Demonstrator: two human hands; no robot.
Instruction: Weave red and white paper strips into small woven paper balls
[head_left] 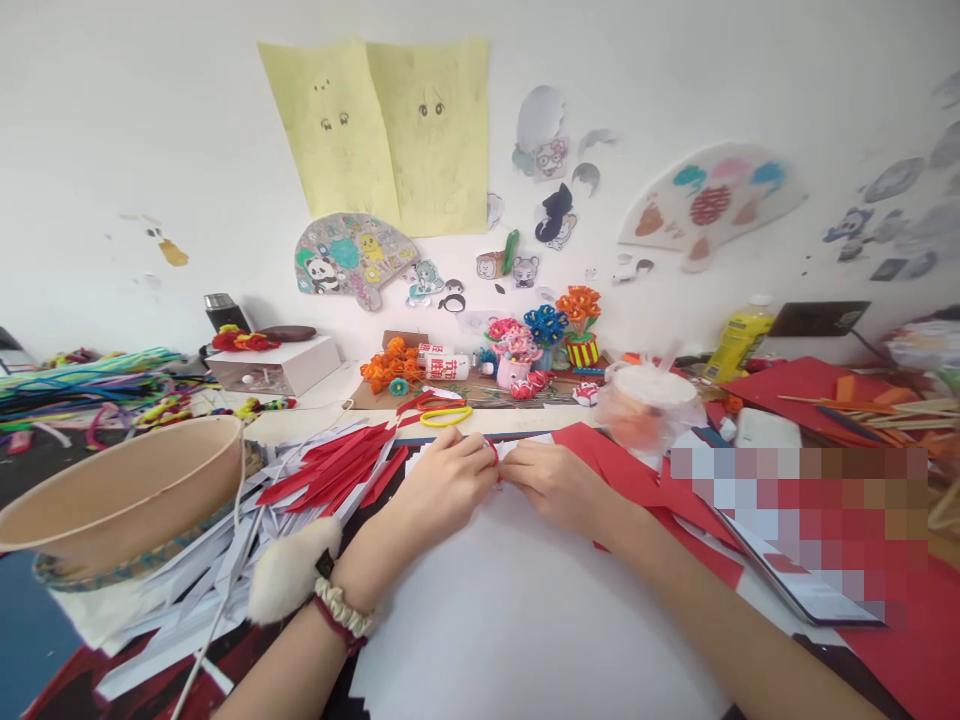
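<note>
My left hand [455,472] and my right hand [551,485] meet at the middle, over a large white sheet [540,600]. Both hands have their fingers pinched together around a small red-and-white piece [496,458]. Fingers cover most of this piece, so I cannot tell its exact kind. A scrunchie [341,605] and a white fluffy ball [294,570] are at my left wrist. Left of the hands lies a heap of red paper strips [337,465], with white paper strips [217,575] beneath and beside it. A yellow ring [446,415] lies just beyond my left hand.
A beige bowl [142,480] stands at left. At right are red paper sheets [615,465], a lidded cup [652,400], a partly pixelated tablet or phone [802,590] and a yellow bottle [739,340]. Craft flowers [514,350] and a white box [277,365] line the wall.
</note>
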